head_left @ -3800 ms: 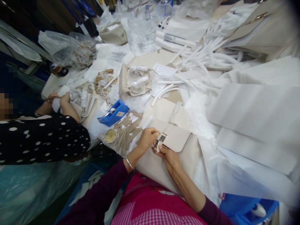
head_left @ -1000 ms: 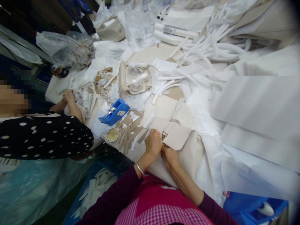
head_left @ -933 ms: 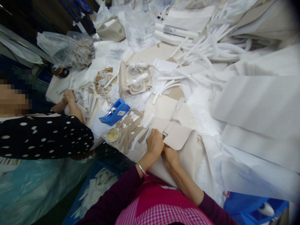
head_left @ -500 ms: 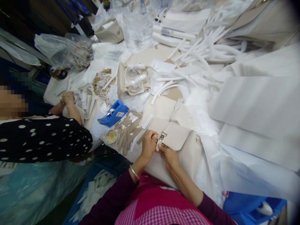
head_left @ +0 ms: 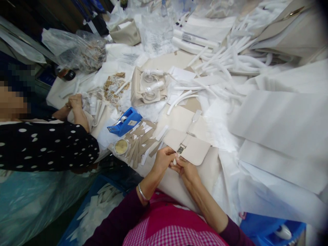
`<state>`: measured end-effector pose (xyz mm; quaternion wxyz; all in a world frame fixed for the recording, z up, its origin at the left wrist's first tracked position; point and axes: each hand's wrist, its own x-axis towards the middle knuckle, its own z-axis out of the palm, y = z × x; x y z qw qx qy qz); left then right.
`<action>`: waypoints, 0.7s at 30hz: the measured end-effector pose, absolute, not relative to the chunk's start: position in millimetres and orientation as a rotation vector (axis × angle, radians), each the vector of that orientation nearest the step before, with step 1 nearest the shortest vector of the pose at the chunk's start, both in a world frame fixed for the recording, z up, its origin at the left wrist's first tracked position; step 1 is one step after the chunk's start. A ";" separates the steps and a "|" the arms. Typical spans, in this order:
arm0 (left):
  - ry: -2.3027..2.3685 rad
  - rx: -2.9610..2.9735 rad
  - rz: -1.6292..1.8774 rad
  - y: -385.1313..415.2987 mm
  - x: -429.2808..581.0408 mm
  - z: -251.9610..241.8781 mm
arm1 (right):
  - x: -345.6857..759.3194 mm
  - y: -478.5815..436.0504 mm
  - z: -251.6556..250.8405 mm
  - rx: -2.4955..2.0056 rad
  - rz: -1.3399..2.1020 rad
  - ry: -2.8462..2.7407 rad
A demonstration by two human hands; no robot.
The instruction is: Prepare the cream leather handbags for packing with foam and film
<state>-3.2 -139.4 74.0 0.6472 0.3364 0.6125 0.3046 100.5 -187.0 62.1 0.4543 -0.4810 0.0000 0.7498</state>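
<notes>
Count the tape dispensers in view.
1: the blue tape dispenser, lying beside the beige strips. Others may be hidden.

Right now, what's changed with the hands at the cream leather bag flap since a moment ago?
The left hand has drawn back leftward from the silver metal buckle, which now shows fully on the cream leather flap. The right hand stayed below it; no clear grasp or release shows. The blue tape dispenser stayed put.

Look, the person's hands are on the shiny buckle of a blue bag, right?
Not quite: the bag is cream, not blue, as the head view shows. The blue thing nearby is a tape dispenser. The left hand and right hand are at the shiny buckle, as you said.
</notes>
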 end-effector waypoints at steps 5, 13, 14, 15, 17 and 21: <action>1.464 0.762 0.726 -139.6 -3.1 69.8 | 125.4 -192.6 94.8 -1.312 2.219 -0.639; 1.376 0.575 0.792 -140.7 2.1 67.8 | 165.1 -119.4 57.7 -1.488 1.102 -1.422; 1.357 0.558 0.790 -140.8 2.4 69.4 | 165.9 -114.1 52.9 -1.456 1.133 -1.465; 1.335 0.547 0.780 -140.9 2.3 71.0 | 166.4 -110.3 50.1 -1.428 1.164 -1.512; 1.294 0.542 0.750 -140.7 1.8 73.0 | 167.1 -105.2 50.0 -1.378 1.217 -1.615; 1.308 0.606 0.731 -139.5 2.3 69.4 | 169.6 -92.7 59.3 -1.302 1.294 -1.838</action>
